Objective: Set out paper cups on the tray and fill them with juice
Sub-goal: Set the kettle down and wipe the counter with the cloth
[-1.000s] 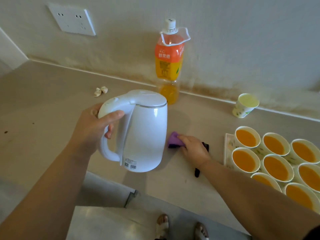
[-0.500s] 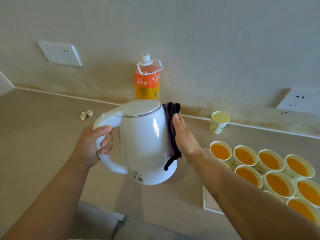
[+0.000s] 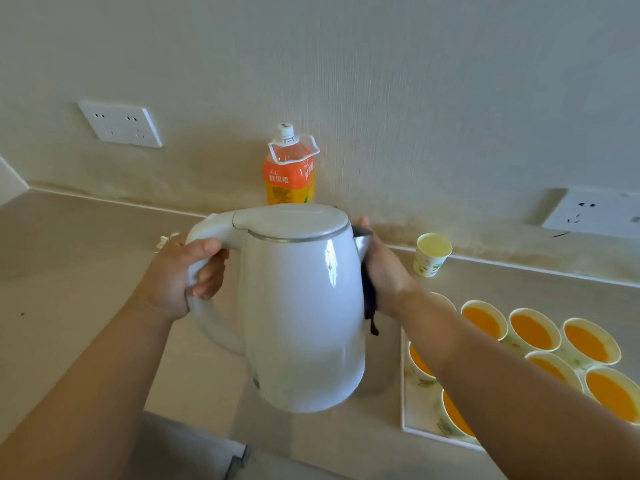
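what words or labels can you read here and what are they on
"鲜果橙": white characters on the orange label of the juice bottle.
Smaller print on that label: too blurred to read.
White kettle and paper cups: no readable text.

Person seen only as two arms: left forearm point(image 3: 86, 375) and left hand point(image 3: 173, 278), right forearm point(image 3: 502, 375) and right hand point(image 3: 384, 268). Both bare, uncovered up to near frame edge.
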`<state>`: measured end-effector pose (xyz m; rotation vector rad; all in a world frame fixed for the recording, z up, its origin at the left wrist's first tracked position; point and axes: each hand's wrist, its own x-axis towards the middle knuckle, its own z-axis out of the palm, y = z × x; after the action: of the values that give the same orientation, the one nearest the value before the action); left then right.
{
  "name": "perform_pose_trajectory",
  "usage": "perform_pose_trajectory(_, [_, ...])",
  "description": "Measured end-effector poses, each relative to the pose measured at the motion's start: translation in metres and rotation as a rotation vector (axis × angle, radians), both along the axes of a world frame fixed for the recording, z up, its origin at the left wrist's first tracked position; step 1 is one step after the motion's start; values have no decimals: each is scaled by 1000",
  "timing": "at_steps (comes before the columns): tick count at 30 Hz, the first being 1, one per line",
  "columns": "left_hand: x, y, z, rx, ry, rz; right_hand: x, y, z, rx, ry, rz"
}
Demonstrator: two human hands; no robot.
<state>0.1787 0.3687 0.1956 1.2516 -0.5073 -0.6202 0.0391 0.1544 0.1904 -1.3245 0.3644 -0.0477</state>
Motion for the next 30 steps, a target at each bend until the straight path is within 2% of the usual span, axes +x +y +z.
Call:
perform_pose_trajectory(2, [1,0,-1,18,-15,55,-1,6,-6,-25,-38,-157])
perform_pose_trajectory(4, [-1,-3,0,31,-47,127,-2,15,-8,-146,-156,-238])
perform_pose_trajectory(6, [-4,-9,-1,17,-67,201,-1,25,-7,-389,-264,-343])
perform_pose_trajectory(8, [-9,-17,-1,8,-78,259,4,35,-5,-682,-277,-453])
perform_pose_trajectory(13, [-15,-25,-7,-7,-82,341,10,54,-28,-1321,-404,-555])
perform_pose_trajectory(15, [-15,-23,-9,-29,-63,321,6,44,-52,-1501,-517,-547])
perform_pose_trajectory(16, [-16,-21,-8,-26,-63,315,3,40,-64,-1520,-561,-529])
perform_pose_trajectory(17, [-15,-18,-8,-27,-66,304,0,37,-73,-1471,-574,-510])
perform_pose_trajectory(18, [-15,-14,-8,-30,-69,292,-3,36,-77,-1341,-549,-490])
perform_pose_trajectory(21, [-10,-4,-2,-32,-95,219,1,20,-63,-661,-314,-357])
perform_pose_trajectory(23, [-4,1,4,-56,-100,102,7,2,-35,-346,-80,-189])
perform_pose_trajectory(24, [-1,2,7,-73,-87,42,9,-4,-18,-258,-3,-110])
perform_pose_trajectory(26, [2,2,11,-96,-40,-19,17,-15,5,-206,48,-39])
perform_pose_trajectory(30, [3,-4,16,-47,-5,36,29,-14,7,-151,68,-38])
